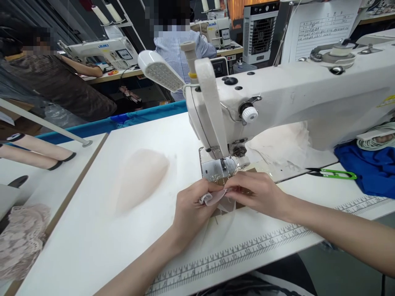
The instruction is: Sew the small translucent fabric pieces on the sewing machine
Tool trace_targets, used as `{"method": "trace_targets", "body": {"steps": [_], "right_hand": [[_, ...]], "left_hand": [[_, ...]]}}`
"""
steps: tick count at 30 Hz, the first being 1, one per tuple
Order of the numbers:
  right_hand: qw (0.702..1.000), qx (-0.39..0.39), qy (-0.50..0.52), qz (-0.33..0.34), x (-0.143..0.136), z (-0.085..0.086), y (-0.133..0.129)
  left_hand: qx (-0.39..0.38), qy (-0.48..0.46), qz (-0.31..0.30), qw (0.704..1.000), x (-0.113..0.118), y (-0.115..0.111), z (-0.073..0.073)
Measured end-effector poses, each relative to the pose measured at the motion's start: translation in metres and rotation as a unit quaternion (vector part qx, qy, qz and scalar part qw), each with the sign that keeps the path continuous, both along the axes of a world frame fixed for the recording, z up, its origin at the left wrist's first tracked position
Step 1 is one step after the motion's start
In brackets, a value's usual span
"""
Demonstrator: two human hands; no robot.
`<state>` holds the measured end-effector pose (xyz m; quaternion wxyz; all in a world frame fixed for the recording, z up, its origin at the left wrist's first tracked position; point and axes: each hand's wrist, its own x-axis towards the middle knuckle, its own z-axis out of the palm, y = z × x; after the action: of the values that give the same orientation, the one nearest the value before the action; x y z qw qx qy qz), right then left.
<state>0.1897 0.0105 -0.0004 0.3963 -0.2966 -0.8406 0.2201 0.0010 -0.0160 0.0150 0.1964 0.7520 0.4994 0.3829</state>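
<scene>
Both hands meet just in front of the needle area of a white sewing machine (277, 94). My left hand (194, 205) is closed, pinching a piece of thin sheer white fabric (216, 198) whose edge curls up between the hands. The thumb and fingers of my right hand (259, 191) pinch the same fabric at its right end. Part of the sheer cloth hangs below the fingers over a brown patch on the machine bed. The presser foot (224, 164) is just behind my fingertips. A pale, sheer cup-shaped piece (145, 176) lies on the table to the left.
Green-handled thread snips (336, 173) and blue cloth (367, 164) lie at right. More sheer fabric (284, 144) sits under the machine arm. Pink lace (24, 238) is at the left edge. A ruler strip (247, 250) runs along the front. Two people sit at machines beyond.
</scene>
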Motion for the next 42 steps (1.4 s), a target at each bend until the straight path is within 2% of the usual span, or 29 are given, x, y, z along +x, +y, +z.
{"method": "trace_targets", "body": {"steps": [8,14,19,22,27,33,39,42], "right_hand": [[0.999,-0.002,0.038,0.018,0.0,0.004,0.0],[1.0,-0.01,0.002,-0.012,0.001,0.004,-0.001],[0.994,-0.099,-0.027,-0.041,0.003,0.009,0.001],[0.988,-0.142,-0.039,-0.055,0.004,0.012,0.004],[0.985,-0.156,-0.074,-0.015,0.002,0.013,0.003],[0.982,-0.185,-0.043,-0.011,-0.001,0.011,0.002],[0.984,-0.174,-0.03,-0.02,-0.002,0.01,0.003],[0.987,-0.149,-0.048,-0.037,-0.005,0.007,0.004]], "left_hand": [[-0.027,0.0,-0.02,0.999,-0.001,-0.001,0.002],[-0.164,-0.013,-0.009,0.986,0.003,-0.002,0.01],[-0.24,-0.022,0.002,0.97,0.003,0.001,0.008],[-0.252,-0.022,0.008,0.967,0.001,0.003,0.007],[-0.248,-0.026,-0.011,0.968,-0.001,0.004,0.005],[-0.234,-0.004,-0.009,0.972,-0.002,0.005,0.001],[-0.239,0.027,0.008,0.971,0.0,0.005,0.005],[-0.215,0.09,0.018,0.972,0.0,0.006,0.004]]}}
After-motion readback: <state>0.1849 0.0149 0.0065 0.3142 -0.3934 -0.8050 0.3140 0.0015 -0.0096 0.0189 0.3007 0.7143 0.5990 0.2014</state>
